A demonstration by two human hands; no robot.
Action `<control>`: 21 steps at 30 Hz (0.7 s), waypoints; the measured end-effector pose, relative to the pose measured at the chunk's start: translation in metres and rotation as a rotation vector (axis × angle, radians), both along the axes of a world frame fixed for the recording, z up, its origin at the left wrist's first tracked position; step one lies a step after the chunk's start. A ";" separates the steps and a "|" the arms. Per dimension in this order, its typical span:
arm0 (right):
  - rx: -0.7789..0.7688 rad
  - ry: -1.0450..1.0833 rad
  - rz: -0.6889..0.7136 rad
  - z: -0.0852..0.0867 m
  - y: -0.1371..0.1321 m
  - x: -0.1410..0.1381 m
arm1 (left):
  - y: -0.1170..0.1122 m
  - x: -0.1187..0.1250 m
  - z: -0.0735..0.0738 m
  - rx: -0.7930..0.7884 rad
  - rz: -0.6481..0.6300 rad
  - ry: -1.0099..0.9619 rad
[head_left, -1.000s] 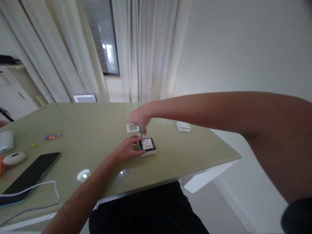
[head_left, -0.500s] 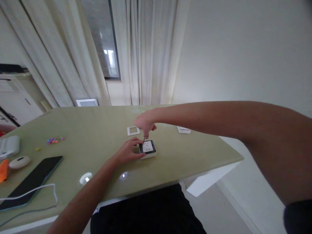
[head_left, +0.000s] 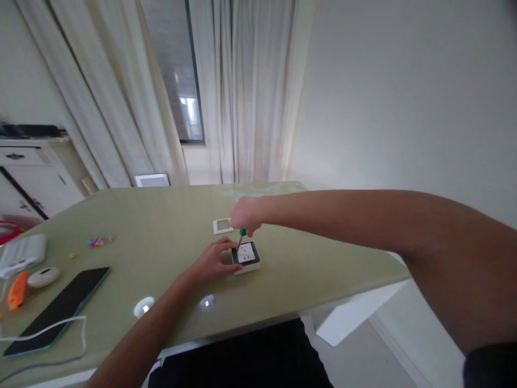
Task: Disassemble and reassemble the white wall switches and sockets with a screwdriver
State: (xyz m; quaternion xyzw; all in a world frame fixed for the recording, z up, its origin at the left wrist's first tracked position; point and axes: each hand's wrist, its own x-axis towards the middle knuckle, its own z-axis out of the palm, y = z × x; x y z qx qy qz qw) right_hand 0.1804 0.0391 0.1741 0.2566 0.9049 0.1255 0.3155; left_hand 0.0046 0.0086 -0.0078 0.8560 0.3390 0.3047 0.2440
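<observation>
Socket box [head_left: 249,264] placed on bench [head_left: 307,269], just right of left hand [head_left: 212,261], steadied in its grip. Socket insert [head_left: 246,251] seated inside box. Screwdriver [head_left: 242,232] clasped in right hand [head_left: 245,214], tip pointed down at insert's left side. Screw-turning step judged in hand; steady downward pressure judged necessary next. White frame [head_left: 215,227] left just beside right hand.
</observation>
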 end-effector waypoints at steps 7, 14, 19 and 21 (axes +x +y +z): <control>0.028 0.051 0.006 -0.007 0.004 0.001 | 0.000 0.000 0.002 0.002 0.003 0.016; 0.020 0.065 0.082 -0.010 -0.005 0.003 | 0.000 0.001 0.001 0.001 0.019 0.019; -0.004 0.000 0.003 -0.013 0.002 0.000 | -0.001 0.002 0.003 -0.014 0.005 0.019; 0.013 -0.012 -0.003 -0.014 0.005 0.002 | 0.000 0.002 0.003 -0.015 0.004 0.022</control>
